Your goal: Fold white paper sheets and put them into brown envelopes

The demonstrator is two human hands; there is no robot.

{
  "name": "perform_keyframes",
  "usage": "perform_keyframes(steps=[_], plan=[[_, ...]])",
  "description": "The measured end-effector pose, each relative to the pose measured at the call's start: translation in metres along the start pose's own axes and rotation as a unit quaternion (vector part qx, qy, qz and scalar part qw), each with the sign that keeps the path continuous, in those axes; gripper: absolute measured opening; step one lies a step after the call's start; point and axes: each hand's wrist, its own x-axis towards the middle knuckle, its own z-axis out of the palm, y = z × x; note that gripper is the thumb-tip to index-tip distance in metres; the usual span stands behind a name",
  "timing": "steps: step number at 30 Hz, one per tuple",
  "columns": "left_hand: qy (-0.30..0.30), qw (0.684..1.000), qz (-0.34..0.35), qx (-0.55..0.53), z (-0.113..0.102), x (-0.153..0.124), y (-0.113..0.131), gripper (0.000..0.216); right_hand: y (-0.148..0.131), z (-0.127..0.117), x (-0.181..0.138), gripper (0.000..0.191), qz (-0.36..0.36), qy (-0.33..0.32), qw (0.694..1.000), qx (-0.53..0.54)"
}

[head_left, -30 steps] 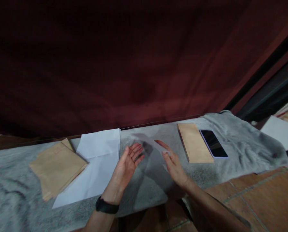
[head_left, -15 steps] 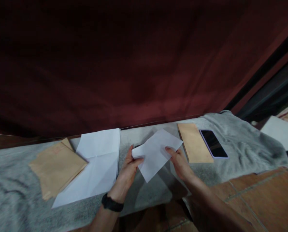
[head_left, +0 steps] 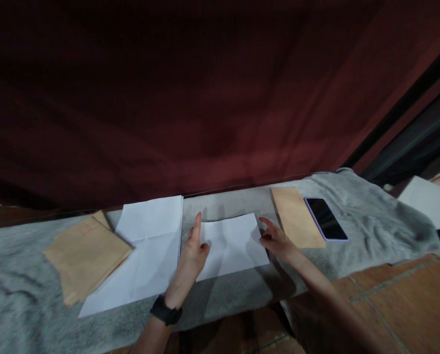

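A white sheet of paper (head_left: 233, 248), seemingly folded, lies flat on the grey cloth between my two hands. At its left edge is my left hand (head_left: 193, 254), index finger stretched forward and thumb apart, holding nothing. My right hand (head_left: 276, 241) is by the right edge of the sheet, its index finger pointing left and the other fingers partly curled, with nothing visible in it. Whether either hand touches the paper is hard to make out. Left of my left hand lie larger white sheets (head_left: 148, 255) with a crease across them.
Brown envelopes (head_left: 89, 255) overlap the white sheets at the left. At the right lie a stack of brown envelopes (head_left: 299, 219) and a phone (head_left: 326, 220). Grey cloth (head_left: 375, 221) covers the surface; a dark red curtain (head_left: 220, 123) hangs behind.
The paper was held tilted in both hands; now it lies flat, straightened and nearer the cloth. Both hands have let go and moved to its sides.
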Motion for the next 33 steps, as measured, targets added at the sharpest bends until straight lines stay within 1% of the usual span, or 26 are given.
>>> perform_keyframes(steps=[2,4,7,9,10,12,13,15,18,21,24,26,28,30,32,33], plan=[[-0.003,0.999,0.022,0.046,0.005,-0.002,-0.004,0.085,0.003,-0.001,0.0,0.075,-0.031,-0.001,0.994,-0.101],[0.01,0.994,0.045,0.097,0.009,-0.005,-0.006,0.079,0.002,-0.001,-0.002,0.077,-0.037,-0.025,0.984,-0.172],[0.056,0.976,0.08,0.196,0.016,-0.012,-0.002,0.069,-0.004,0.0,-0.005,0.079,-0.025,-0.046,0.97,-0.236],[0.073,0.96,0.124,0.242,0.023,-0.019,0.003,0.061,-0.008,0.002,-0.007,0.08,-0.019,-0.045,0.963,-0.263],[0.066,0.954,0.155,0.25,0.028,-0.022,0.006,0.056,-0.01,0.002,-0.007,0.08,-0.018,-0.046,0.961,-0.273],[0.021,0.946,0.213,0.245,0.038,-0.029,0.012,0.045,-0.013,0.002,-0.008,0.079,-0.02,-0.049,0.958,-0.283],[-0.004,0.942,0.231,0.243,0.044,-0.032,0.014,0.042,-0.014,0.001,-0.008,0.079,-0.023,-0.05,0.957,-0.286],[-0.036,0.937,0.241,0.25,0.053,-0.037,0.017,0.041,-0.015,0.001,-0.008,0.077,-0.03,-0.042,0.954,-0.294],[-0.045,0.93,0.238,0.278,0.06,-0.04,0.018,0.044,-0.017,0.001,-0.009,0.072,-0.037,-0.027,0.95,-0.309],[-0.041,0.918,0.249,0.306,0.061,-0.041,0.017,0.045,-0.019,0.002,-0.011,0.068,-0.04,-0.017,0.946,-0.32],[-0.035,0.908,0.257,0.329,0.062,-0.04,0.018,0.045,-0.021,0.002,-0.013,0.059,-0.053,0.019,0.938,-0.343],[-0.039,0.904,0.259,0.338,0.062,-0.04,0.02,0.045,-0.022,0.003,-0.012,0.052,-0.08,0.056,0.928,-0.359],[-0.042,0.901,0.26,0.345,0.064,-0.041,0.021,0.044,-0.024,0.006,-0.01,0.047,-0.135,0.082,0.92,-0.358],[-0.039,0.898,0.261,0.352,0.065,-0.041,0.022,0.044,-0.027,0.013,-0.007,0.044,-0.208,0.078,0.916,-0.334],[-0.033,0.895,0.264,0.359,0.067,-0.042,0.021,0.044,-0.031,0.025,-0.006,0.041,-0.268,0.048,0.912,-0.306],[-0.033,0.892,0.268,0.362,0.067,-0.042,0.021,0.044,-0.033,0.032,-0.005,0.041,-0.286,0.031,0.911,-0.297]])
